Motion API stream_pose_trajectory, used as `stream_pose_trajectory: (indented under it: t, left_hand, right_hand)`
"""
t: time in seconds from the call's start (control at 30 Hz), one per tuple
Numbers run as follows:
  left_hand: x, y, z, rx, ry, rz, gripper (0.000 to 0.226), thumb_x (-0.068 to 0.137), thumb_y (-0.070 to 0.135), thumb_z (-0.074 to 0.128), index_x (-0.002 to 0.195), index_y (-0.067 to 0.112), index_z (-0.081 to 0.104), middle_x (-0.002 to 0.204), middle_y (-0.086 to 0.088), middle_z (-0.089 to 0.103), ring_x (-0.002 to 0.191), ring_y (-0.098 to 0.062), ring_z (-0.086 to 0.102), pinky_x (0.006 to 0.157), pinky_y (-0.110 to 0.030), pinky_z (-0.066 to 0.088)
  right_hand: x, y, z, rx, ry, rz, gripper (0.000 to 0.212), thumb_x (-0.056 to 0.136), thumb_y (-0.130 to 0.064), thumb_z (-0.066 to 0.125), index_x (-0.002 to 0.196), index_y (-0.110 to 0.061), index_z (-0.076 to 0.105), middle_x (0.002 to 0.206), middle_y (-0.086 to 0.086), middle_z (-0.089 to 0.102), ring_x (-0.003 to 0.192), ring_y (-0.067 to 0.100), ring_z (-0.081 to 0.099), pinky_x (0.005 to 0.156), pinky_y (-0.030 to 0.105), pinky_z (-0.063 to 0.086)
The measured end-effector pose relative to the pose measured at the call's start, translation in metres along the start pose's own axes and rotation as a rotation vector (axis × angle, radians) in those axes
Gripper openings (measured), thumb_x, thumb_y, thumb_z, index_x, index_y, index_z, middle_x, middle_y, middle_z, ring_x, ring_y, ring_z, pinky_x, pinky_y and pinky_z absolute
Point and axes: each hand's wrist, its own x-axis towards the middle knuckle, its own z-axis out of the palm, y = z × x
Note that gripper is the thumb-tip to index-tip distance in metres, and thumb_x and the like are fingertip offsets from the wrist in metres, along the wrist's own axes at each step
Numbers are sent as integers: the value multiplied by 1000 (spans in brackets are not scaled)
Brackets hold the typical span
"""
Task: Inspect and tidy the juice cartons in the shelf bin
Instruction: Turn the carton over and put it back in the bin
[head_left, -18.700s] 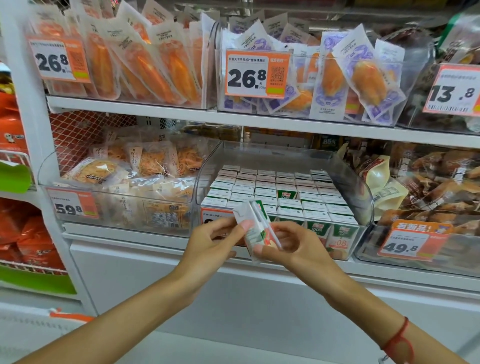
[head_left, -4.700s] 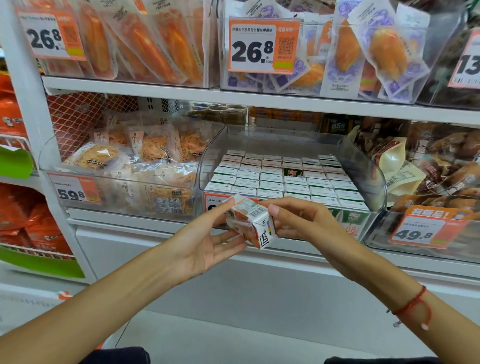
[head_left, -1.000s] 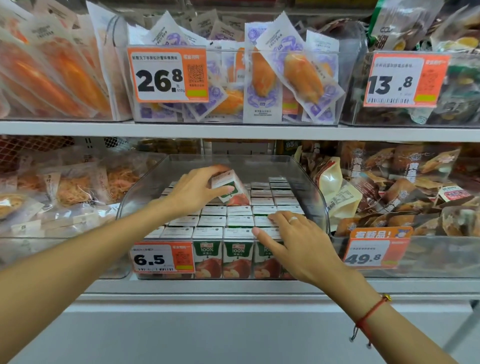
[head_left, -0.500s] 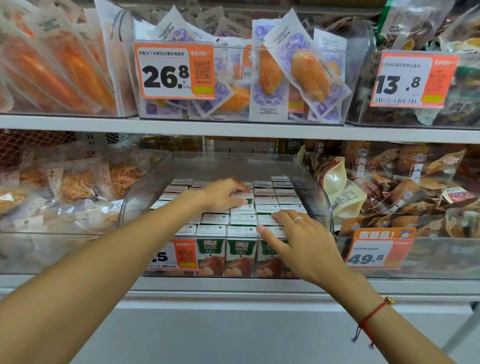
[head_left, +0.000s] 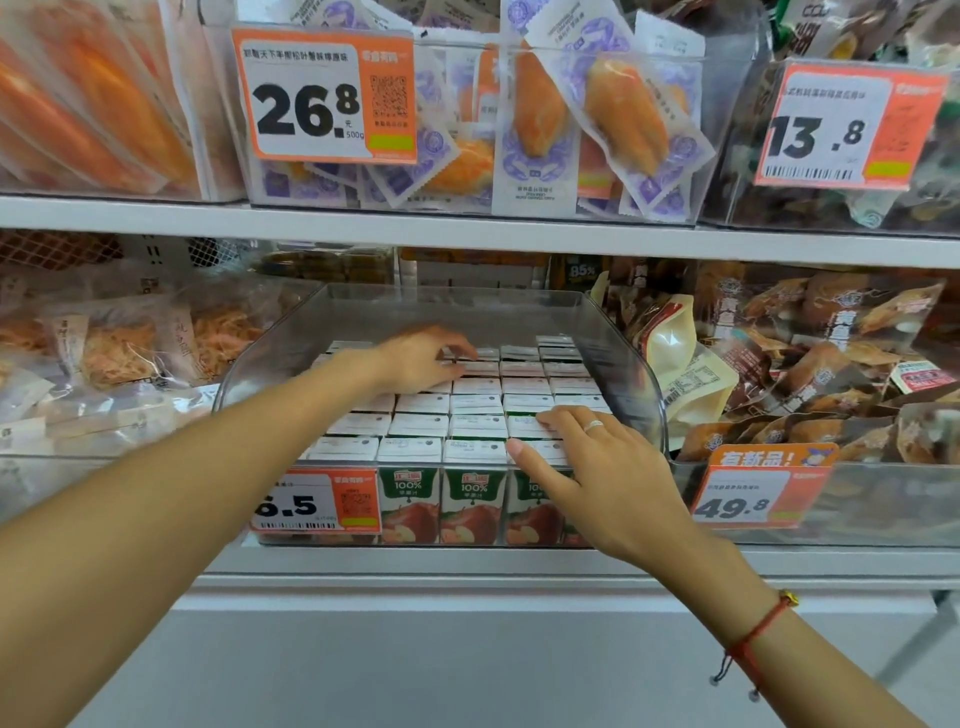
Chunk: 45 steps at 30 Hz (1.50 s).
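Juice cartons (head_left: 475, 402) are packed level in the bin (head_left: 641, 374) — pressed by flat left hand (head_left: 423, 358) and right hand (head_left: 602, 467), fingers loose, nothing gripped — little is left.

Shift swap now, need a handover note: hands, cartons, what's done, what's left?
Left hand: over the back rows, fingers curled on the carton tops; whether it grips one is unclear.
Right hand: open, fingers flat on the front right cartons.
Juice cartons: upright in packed rows inside the clear bin; none held outside it.
Done: cartons all binned.
Left: probably press the rows level, check the back ones.
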Motion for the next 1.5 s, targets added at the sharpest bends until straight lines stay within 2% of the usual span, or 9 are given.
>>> stream_pose_trajectory:
  t: [0.23, 0.43, 0.87, 1.03, 1.1, 1.23, 1.3, 1.4, 1.5]
  left_hand:
    - [16, -1, -15, 142, -176, -39, 39, 96, 48, 53, 127, 27, 59, 129, -1, 55, 113, -24, 53, 102, -39, 44]
    - [23, 7, -15, 150, -105, -29, 32, 95, 32, 62, 123, 16, 65, 121, -5, 65, 112, -22, 60, 96, -33, 47]
    - [21, 3, -23, 44, 82, -6, 40, 95, 37, 57, 127, 13, 56, 127, -9, 60, 114, -25, 57, 95, -34, 46]
    - [-1, 7, -28, -521, 370, -44, 35, 100, 26, 52, 126, 4, 47, 126, -13, 59, 116, -28, 59, 82, -26, 54]
    - [-21, 14, -28, -693, 462, -91, 35, 101, 27, 50, 126, 3, 51, 126, -11, 61, 118, -27, 59, 92, -33, 54]
    - [-84, 35, -29, -876, 577, -228, 34, 102, 38, 45, 119, 11, 56, 96, 6, 67, 90, -8, 63, 69, -11, 51]
    - [-119, 48, -29, -972, 575, -300, 36, 101, 42, 45, 117, 13, 60, 95, 6, 69, 87, -2, 63, 70, -14, 52]
    - [-167, 65, -23, -1047, 468, -355, 31, 98, 47, 47, 104, 23, 67, 97, 6, 73, 96, -5, 63, 81, -26, 55]
    - [-199, 78, -11, -1086, 384, -381, 33, 95, 48, 51, 104, 23, 70, 98, 5, 76, 100, -10, 68, 90, -32, 54]
  right_hand:
    - [0, 1, 0, -6, 8, -57, 80, 83, -78, 12, 134, -31, 52, 137, -9, 52, 126, 12, 46, 99, 30, 41]
    - [0, 6, 5, 61, 112, -140, 59, 88, -71, 31, 113, -30, 66, 113, -10, 62, 104, 12, 57, 69, 22, 44]
    - [-1, 7, 5, -6, 94, -159, 60, 87, -73, 29, 118, -32, 61, 115, -10, 60, 104, 12, 56, 68, 19, 37]
    - [-2, 6, 4, -14, 130, -183, 61, 89, -72, 28, 114, -30, 63, 110, -8, 62, 98, 14, 57, 65, 19, 36]
    - [-4, 5, 3, -24, 128, -186, 62, 89, -72, 27, 115, -29, 63, 109, -7, 62, 97, 15, 58, 66, 19, 35]
    - [-5, 2, -4, -4, 81, -181, 65, 87, -72, 27, 119, -27, 62, 114, -6, 60, 101, 15, 56, 72, 20, 36]
    - [-6, -2, -11, 61, 9, -158, 69, 84, -72, 27, 123, -26, 61, 120, -6, 59, 110, 15, 52, 83, 23, 38]
    - [-14, -24, -25, 288, -1, -109, 71, 82, -73, 29, 121, -24, 63, 124, -5, 60, 121, 13, 48, 98, 29, 39]
    - [-22, -58, -45, 809, -148, 24, 67, 79, -75, 32, 114, -28, 65, 113, -14, 66, 105, 1, 60, 81, 16, 45]
